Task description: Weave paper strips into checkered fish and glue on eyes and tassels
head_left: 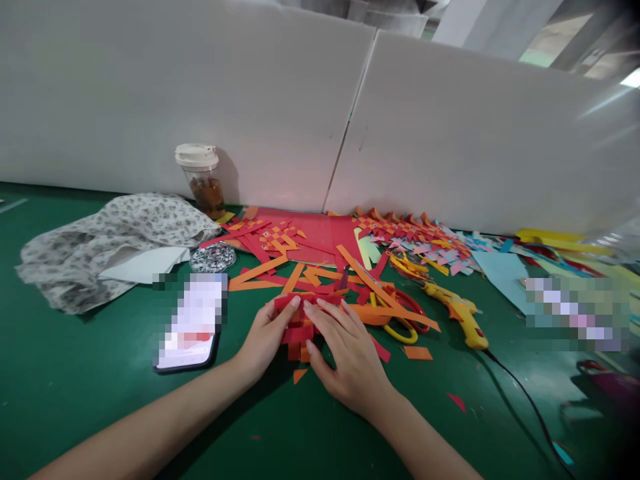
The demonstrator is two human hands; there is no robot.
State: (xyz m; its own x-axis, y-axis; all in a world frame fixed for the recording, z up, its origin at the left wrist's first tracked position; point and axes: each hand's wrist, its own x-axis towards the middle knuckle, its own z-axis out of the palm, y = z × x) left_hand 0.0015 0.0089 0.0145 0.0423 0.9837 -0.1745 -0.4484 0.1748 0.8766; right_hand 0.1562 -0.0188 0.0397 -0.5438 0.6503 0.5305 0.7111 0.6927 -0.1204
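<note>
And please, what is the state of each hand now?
Left hand: touching red and orange paper strips; grip cannot be told.
Right hand: open, resting on the same strips.

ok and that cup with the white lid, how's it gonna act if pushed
The cup could tip if pushed high, as it stands taller than wide. The brown liquid inside probably adds weight and may slosh. The white lid looks seated, perhaps limiting spills.

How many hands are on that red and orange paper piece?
2: the left hand is at the left side of the paper piece, and the right hand is over its right side. No other hands show in this view.
</note>
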